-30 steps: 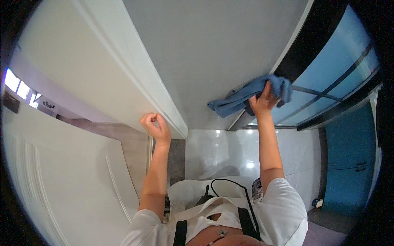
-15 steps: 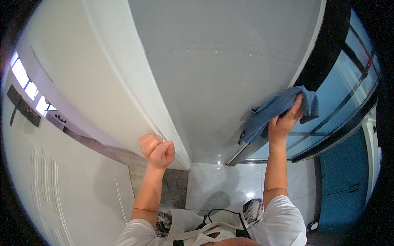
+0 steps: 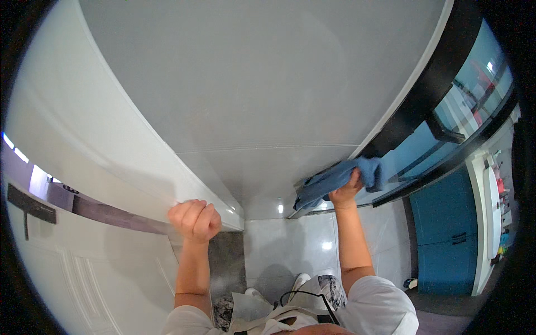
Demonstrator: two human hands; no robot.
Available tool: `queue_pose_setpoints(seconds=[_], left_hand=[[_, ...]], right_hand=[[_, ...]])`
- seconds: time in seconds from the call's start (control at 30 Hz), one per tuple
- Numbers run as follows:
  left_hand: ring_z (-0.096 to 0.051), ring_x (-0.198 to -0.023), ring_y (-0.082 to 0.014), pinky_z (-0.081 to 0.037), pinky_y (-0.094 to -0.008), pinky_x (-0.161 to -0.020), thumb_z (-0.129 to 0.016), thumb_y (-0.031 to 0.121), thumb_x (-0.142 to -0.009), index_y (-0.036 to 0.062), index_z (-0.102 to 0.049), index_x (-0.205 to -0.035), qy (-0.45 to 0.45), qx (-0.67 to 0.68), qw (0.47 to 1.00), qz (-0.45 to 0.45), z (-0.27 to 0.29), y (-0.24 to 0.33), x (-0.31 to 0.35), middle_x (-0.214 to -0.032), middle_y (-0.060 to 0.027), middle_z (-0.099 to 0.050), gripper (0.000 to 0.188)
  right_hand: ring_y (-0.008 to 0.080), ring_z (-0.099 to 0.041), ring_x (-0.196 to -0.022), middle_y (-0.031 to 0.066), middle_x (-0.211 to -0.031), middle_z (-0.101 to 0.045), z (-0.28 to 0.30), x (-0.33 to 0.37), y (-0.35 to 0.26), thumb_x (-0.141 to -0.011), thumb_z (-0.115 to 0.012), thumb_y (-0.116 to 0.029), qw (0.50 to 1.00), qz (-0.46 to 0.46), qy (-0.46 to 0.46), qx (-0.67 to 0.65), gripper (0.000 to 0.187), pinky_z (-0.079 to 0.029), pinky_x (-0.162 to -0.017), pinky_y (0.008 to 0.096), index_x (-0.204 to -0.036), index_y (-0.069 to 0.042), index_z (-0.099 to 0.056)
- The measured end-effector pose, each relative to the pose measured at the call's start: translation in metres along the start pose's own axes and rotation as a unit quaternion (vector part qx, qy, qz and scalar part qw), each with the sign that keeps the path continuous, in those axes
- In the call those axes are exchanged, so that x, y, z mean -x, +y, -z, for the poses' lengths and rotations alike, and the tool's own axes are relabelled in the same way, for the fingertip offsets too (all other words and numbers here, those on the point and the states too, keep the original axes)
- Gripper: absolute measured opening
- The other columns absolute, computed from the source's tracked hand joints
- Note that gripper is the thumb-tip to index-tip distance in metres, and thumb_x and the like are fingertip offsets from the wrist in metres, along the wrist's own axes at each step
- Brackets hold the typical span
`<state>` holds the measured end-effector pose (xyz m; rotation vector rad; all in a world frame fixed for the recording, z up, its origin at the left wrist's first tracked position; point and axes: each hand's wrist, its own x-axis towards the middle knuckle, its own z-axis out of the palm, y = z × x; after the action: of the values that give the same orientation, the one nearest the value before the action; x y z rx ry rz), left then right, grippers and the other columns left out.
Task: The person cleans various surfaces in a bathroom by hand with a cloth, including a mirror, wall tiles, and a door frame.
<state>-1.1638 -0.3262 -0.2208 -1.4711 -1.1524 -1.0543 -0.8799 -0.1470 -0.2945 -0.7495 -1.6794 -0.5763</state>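
A bunched blue cloth [image 3: 340, 180] is gripped in my right hand [image 3: 348, 190] and lies against the black door frame [image 3: 393, 131] and the edge of the grey wall panel [image 3: 251, 78]. Part of the cloth hangs to the left, over the lower grey surface. My left hand [image 3: 195, 220] is curled into a fist beside the white door trim [image 3: 151, 142], and nothing shows in it. Whether its knuckles touch the trim, I cannot tell.
An open white door [image 3: 117, 279] with a dark handle [image 3: 30, 204] stands on the left. Glass panes [image 3: 413, 151] fill the black frame at right. Beyond are a blue cabinet [image 3: 446, 240] and a white counter with small items. Grey tiles [image 3: 285, 240] cover the floor.
My right hand and the cloth have moved down and left along the door frame. The left fist is slightly lower and farther left. My view has tilted, bringing in more of the cabinet and counter.
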Motion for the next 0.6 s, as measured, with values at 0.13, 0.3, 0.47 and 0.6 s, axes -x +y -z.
queue_pose_setpoints(seconds=[0.13, 0.3, 0.47, 0.6], left_hand=[[-0.053, -0.072, -0.0171, -0.038, -0.029, -0.059, -0.055, 0.0, -0.065, 0.0134, -0.055, -0.086, -0.073, 0.039, 0.996, 0.023, 0.009, 0.007, -0.006, -0.086, -0.0002, -0.054, 0.025], [-0.054, -0.071, -0.0208, -0.043, -0.0305, -0.058, -0.056, -0.004, -0.065, 0.008, -0.056, -0.089, -0.051, 0.118, 0.989, 0.074, 0.029, 0.004, -0.034, -0.086, -0.0055, -0.055, 0.027], [-0.054, -0.068, -0.0227, -0.046, -0.0309, -0.057, -0.057, -0.005, -0.068, 0.0048, -0.057, -0.089, -0.015, 0.133, 0.983, 0.123, 0.053, -0.011, -0.09, -0.086, -0.0081, -0.055, 0.023], [-0.054, -0.068, -0.0236, -0.045, -0.0315, -0.056, -0.059, 0.0, -0.073, 0.0049, -0.058, -0.09, -0.073, 0.128, 0.967, 0.206, 0.067, -0.012, -0.133, -0.084, -0.0076, -0.056, 0.018]], right_hand=[[0.0395, -0.045, -0.103, 0.0226, -0.109, -0.049, 0.014, 0.061, 0.012, -0.074, -0.062, -0.032, 0.981, -0.091, -0.161, -0.049, 0.058, -0.031, -0.094, 0.0456, -0.117, 0.003, -0.045], [0.0413, -0.042, -0.109, 0.0243, -0.116, -0.047, 0.02, 0.014, 0.016, -0.078, -0.059, -0.037, 0.985, -0.044, -0.163, 0.024, 0.066, -0.029, -0.097, 0.0468, -0.125, 0.005, -0.039], [0.0402, -0.039, -0.116, 0.024, -0.123, -0.046, 0.031, -0.146, -0.011, -0.077, -0.061, -0.032, 0.997, -0.047, -0.061, -0.022, 0.068, -0.025, -0.101, 0.0479, -0.13, 0.003, -0.037], [0.0395, -0.026, -0.128, 0.0253, -0.136, -0.033, 0.038, -0.185, -0.024, -0.076, -0.056, -0.016, 0.997, 0.016, -0.064, 0.047, 0.066, -0.012, -0.107, 0.0471, -0.134, 0.002, -0.033]])
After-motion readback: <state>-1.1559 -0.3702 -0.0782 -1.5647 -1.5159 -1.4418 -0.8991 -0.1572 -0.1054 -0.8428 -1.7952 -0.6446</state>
